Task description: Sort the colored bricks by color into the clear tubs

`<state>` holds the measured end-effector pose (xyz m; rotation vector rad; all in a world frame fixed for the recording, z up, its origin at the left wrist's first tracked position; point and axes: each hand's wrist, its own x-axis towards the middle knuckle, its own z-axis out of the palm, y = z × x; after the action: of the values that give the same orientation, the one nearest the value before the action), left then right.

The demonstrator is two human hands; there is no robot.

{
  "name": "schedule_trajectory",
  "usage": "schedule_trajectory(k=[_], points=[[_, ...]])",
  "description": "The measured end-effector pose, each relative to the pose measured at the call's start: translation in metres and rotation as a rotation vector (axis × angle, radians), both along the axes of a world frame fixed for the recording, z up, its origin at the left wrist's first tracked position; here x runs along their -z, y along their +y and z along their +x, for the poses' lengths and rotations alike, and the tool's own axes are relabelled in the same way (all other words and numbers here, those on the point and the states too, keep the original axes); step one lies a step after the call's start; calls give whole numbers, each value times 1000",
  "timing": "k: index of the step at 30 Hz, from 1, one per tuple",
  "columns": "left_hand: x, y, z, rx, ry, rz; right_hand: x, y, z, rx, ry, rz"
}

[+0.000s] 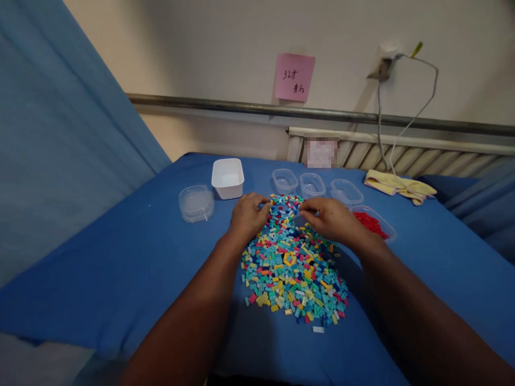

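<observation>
A wide heap of small coloured toy building bricks (pixel 281 262) lies spread on the blue sheet, mostly turquoise, yellow, pink and dark blue. At the far left edge of the heap rests my left hand (pixel 248 215), its fingers bent and a small gap between thumb and forefinger; I see nothing held. My right hand (pixel 329 219) is over the far right part of the bricks, thumb and fingertips pinched together. Whatever is between those fingertips is too small to name. Just beyond my right wrist is a clear tub (pixel 392 236) holding red bricks (pixel 370 224).
Behind the heap stand three clear plastic tubs, one (pixel 285 188) leftmost, another (pixel 313 192) mid, the third (pixel 346 199) rightmost. A white tub (pixel 227 194) and stacked clear lids (pixel 196 205) sit left. A yellow cloth (pixel 396 186) lies under a hanging cable (pixel 435 80).
</observation>
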<state>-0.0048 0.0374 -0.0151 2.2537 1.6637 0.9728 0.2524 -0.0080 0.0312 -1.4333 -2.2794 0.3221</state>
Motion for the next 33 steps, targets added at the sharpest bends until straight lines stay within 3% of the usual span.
schedule_trajectory(k=[3,6,11,15,19,23,26,30,33], points=[[-8,-7,1,111,74,-32,22,-6,-21,-164,-51,-24],[-11,-12,3,240,183,-93,32,-17,-23,-255,-66,-44],[-10,-17,9,331,310,-70,37,-43,-2,-247,40,42],[-16,-20,9,262,301,-101,51,-55,10,-175,186,122],[-22,-24,13,258,89,-155,63,-53,8,-148,297,257],[-24,-36,35,384,-430,-366,61,-52,3,-100,376,323],[-24,-47,54,449,-673,-495,57,-55,2,-60,458,305],[-23,-53,64,456,-723,-580,54,-57,3,-33,490,329],[-23,-47,54,394,-590,-529,53,-57,6,-44,460,338]])
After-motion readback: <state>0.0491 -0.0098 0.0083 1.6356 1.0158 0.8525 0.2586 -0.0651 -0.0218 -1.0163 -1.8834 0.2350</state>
